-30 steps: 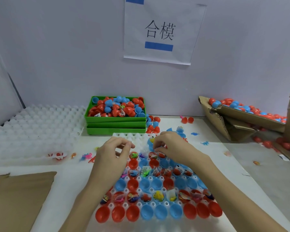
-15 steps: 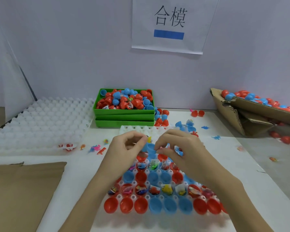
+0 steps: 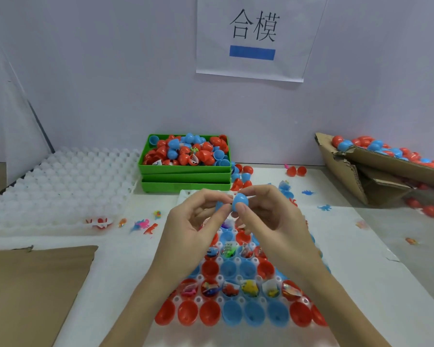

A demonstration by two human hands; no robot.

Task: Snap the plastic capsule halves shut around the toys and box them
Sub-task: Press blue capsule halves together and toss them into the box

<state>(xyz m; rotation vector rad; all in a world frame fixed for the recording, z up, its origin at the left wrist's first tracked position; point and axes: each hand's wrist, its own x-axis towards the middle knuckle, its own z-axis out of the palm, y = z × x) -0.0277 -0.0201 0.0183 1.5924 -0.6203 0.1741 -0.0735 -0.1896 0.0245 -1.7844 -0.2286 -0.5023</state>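
Both hands are raised above the white dimpled tray [image 3: 198, 300] of red and blue capsule halves, some of which hold small packaged toys. My right hand [image 3: 268, 219] pinches a blue capsule half [image 3: 240, 202] between thumb and fingers. My left hand [image 3: 196, 226] pinches a second blue half [image 3: 219, 206], mostly hidden behind its fingertips, right beside the first. Whether a toy sits inside is hidden. At the right stands a tilted cardboard box [image 3: 386, 169] holding several shut red and blue capsules.
Stacked green bins [image 3: 186, 175] full of loose halves stand at the back centre. Empty white dimpled trays [image 3: 58, 186] lie at the left, flat cardboard [image 3: 33, 286] at the near left. Loose toys [image 3: 145, 225] and halves [image 3: 296, 171] are scattered on the table.
Both hands have lifted off the tray, bringing two blue halves up and together in front of me. The camera has tilted up slightly.
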